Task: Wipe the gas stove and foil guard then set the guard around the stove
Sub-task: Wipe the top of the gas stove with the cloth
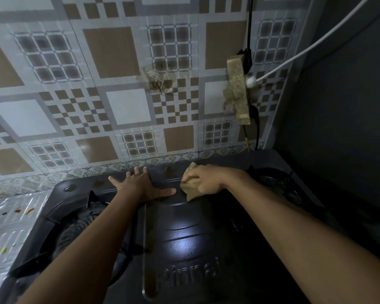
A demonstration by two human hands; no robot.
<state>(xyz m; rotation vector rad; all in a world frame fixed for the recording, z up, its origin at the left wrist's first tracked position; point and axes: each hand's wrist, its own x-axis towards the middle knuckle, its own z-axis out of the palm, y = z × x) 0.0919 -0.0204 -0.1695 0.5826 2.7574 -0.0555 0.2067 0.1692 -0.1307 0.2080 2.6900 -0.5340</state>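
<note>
At the far left, the silvery foil guard (pixel 7 227) lies just beside the gas stove (pixel 184 238), its embossed surface spotted with brown and yellow stains. The black stove fills the lower middle of the view, and its left burner (pixel 75 229) sits partly under the left forearm. The left hand (pixel 140 185) rests flat on the stove top near the back edge, its grip fully open with fingers spread and nothing in it. Just to the right, nearly touching the left thumb, the right hand (pixel 204 181) has its grip closed round a tan cloth (pixel 192 189) pressed against the stove surface. Farther right the right burner (pixel 279 183) sits in shadow. On the tiled wall (pixel 119 84) behind hang 1 hook (pixel 158 86) and a grimy power strip (pixel 239 88) with a white plug (pixel 251 81)
</note>
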